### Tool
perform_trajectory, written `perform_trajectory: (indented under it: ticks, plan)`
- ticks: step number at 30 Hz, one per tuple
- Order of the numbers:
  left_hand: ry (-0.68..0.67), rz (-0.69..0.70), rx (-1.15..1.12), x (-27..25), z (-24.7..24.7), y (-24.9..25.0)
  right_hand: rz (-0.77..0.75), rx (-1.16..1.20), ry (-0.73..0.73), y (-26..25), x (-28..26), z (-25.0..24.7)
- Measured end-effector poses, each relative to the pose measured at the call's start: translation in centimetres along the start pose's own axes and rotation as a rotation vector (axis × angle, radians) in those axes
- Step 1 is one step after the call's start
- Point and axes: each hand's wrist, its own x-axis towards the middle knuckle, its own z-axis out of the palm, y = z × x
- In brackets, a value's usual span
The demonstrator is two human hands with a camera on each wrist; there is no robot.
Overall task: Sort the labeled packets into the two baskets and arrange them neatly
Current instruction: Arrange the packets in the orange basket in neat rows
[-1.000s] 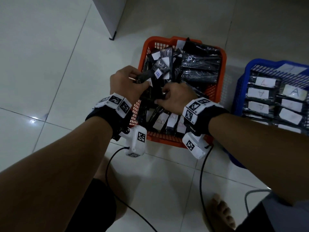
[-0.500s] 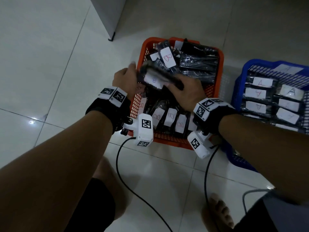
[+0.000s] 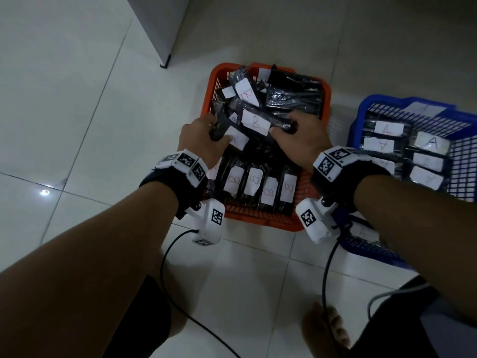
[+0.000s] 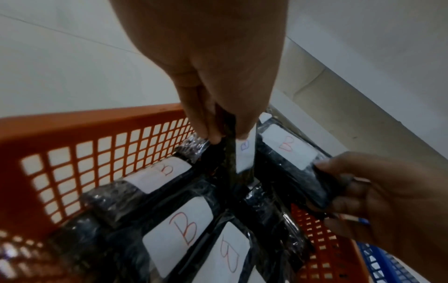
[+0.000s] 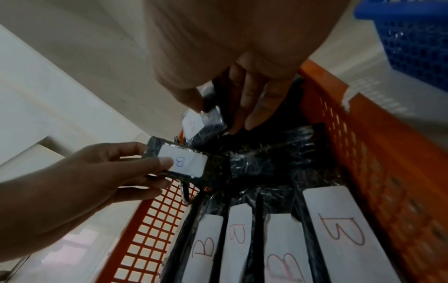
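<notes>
Both hands are over the orange basket (image 3: 325,99), which is full of black packets with white B labels. My left hand (image 3: 219,133) pinches the end of a black packet with a blue B label (image 3: 238,138); the left wrist view shows this packet (image 4: 244,153) edge-on between thumb and fingers. My right hand (image 3: 284,127) grips another black packet with a red B label (image 3: 255,122), seen as well in the right wrist view (image 5: 206,118). The two held packets overlap above the basket's middle. A neat row of B packets (image 3: 255,184) lies at the near end.
A blue basket (image 3: 361,112) with rows of A-labelled packets (image 3: 388,128) stands to the right, touching the orange one. A grey cabinet corner (image 3: 165,62) stands on the tiled floor at the back left. Wrist camera cables (image 3: 165,254) and a bare foot (image 3: 327,326) are near me.
The hands have risen out of the pile. Half a second ago they held packets close together; now they are spread apart, each holding its own B packet with the label facing up.
</notes>
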Motion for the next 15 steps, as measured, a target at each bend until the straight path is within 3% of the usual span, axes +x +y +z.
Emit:
perform_trajectory:
  ticks: [6,8,11,13,15]
  plan:
    - [0.197,-0.13,-0.278,-0.5,-0.2,-0.4,0.127,-0.365,-0.253,0.5,-0.2,-0.6]
    - [0.222,-0.152,-0.381,-0.2,-0.3,-0.3,0.1,-0.449,-0.163,0.6,-0.4,-0.6]
    - [0.248,-0.171,-0.494,0.5,-0.7,-0.2,-0.132,-0.521,0.018,-0.1,-0.7,0.0]
    - [0.269,-0.202,-0.56,1.0,-1.0,-0.1,-0.227,-0.424,-0.101,-1.3,-0.8,1.0]
    - [0.3,-0.268,-0.682,1.2,-1.4,-0.2,-0.261,-0.405,-0.337,-2.4,-0.9,2.7]
